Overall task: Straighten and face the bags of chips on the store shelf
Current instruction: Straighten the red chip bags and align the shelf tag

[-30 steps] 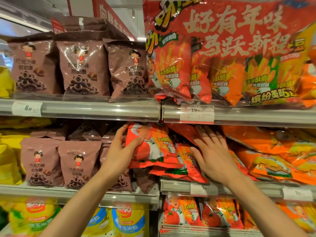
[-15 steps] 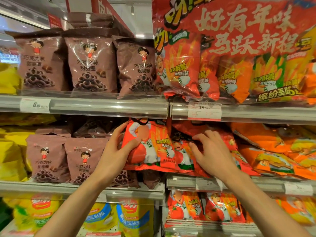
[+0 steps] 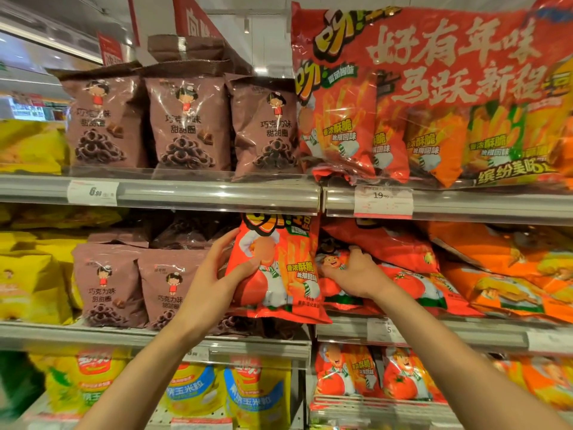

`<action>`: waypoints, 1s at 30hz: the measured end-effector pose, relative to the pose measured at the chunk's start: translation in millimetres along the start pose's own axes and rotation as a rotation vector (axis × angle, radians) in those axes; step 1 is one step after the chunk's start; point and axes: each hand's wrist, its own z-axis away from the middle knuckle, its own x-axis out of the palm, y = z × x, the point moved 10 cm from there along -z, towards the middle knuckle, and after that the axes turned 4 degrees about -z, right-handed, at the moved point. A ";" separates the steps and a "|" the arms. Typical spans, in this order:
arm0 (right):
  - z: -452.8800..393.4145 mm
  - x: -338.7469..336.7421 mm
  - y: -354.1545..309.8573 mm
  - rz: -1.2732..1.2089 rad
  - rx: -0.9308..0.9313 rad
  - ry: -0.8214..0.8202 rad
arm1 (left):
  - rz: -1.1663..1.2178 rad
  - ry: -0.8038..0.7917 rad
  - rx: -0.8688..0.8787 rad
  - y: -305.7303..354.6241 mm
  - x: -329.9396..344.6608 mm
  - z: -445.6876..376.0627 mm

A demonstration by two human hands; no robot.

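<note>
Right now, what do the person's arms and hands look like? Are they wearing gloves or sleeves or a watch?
Both arms are bare as far as the picture shows: no sleeves in view. The left hand and right hand have no gloves. I see no watch, bracelet or ring on either wrist or on the fingers that show. The nails look short and plain. Two slim forearms come up from the bottom edge.

Two hands (image 3: 214, 283), five brown bags (image 3: 189, 125)

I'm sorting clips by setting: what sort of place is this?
Most likely a supermarket snack aisle: tiered metal shelves carry price tags on their rails, packed with rows of identical brown snack bags and red chip bags.
</note>
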 end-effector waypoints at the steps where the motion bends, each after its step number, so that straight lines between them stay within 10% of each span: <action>1: 3.7 -3.2 -2.5 -0.045 -0.051 0.034 | 0.005 0.002 -0.001 -0.3 -1.4 0.6; 13: 3.5 -8.6 -17.7 0.131 -0.232 0.353 | -0.025 0.015 -0.002 -2.6 -1.0 4.9; 23: -34.7 8.2 12.7 0.024 -0.068 -0.069 | -0.074 0.000 0.011 -4.6 0.4 4.2; 30: -26.0 -3.5 4.1 0.122 -0.162 0.214 | -0.052 0.022 0.010 -6.5 -0.8 2.9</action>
